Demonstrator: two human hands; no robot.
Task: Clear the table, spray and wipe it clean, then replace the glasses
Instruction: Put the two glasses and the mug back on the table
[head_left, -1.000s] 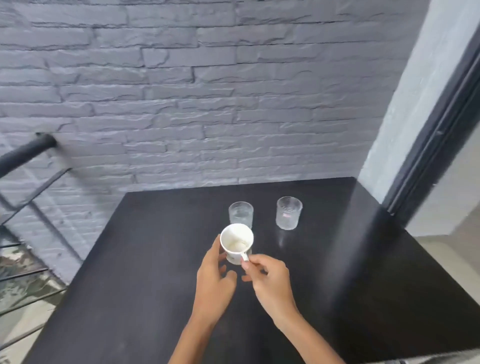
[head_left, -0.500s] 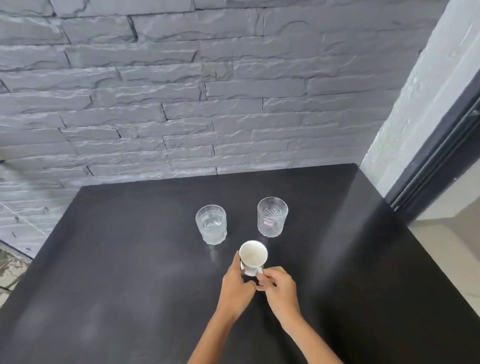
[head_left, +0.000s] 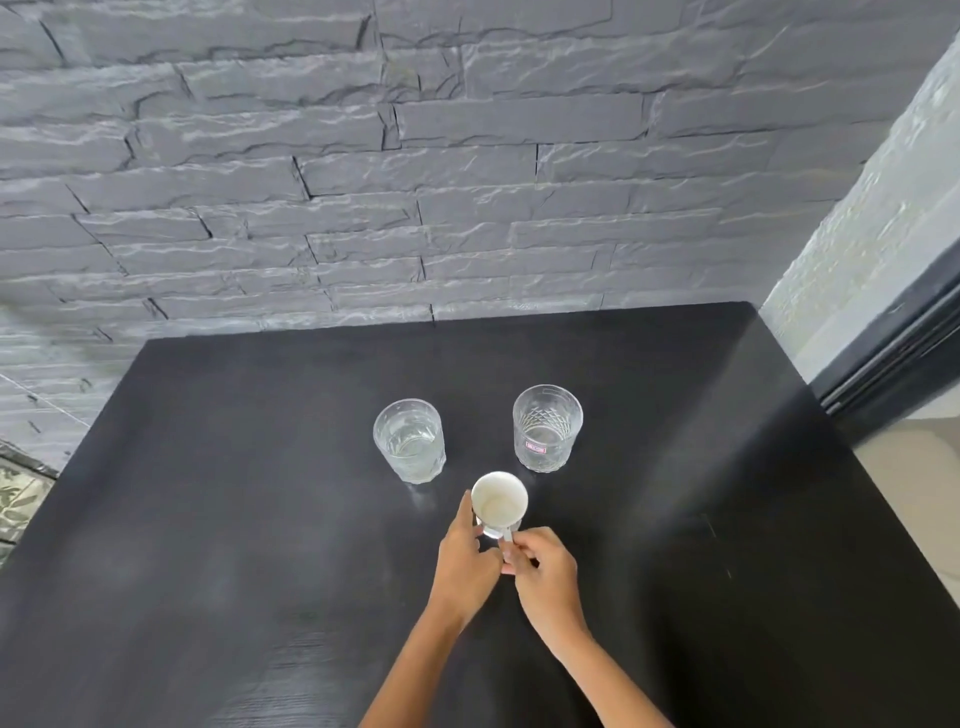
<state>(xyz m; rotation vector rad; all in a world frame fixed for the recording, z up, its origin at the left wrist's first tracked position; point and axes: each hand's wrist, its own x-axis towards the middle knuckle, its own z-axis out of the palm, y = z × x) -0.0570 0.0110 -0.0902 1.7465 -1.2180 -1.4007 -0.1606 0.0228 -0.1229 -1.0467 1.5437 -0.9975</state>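
A small white mug stands on the black table, just in front of two clear glasses. My left hand cups the mug's left side. My right hand pinches its handle, which points toward me. The left glass holds some water. The right glass has a cut diamond pattern and a small pink label, and looks empty.
A grey stone-brick wall runs along the table's far edge. A white wall and a dark door frame border the right side. Patterned floor tiles show past the left edge.
The mug has gone down and a little to the right, from raised in front of the left glass to the tabletop between the glasses. Both hands stayed on it. The view shifted left.
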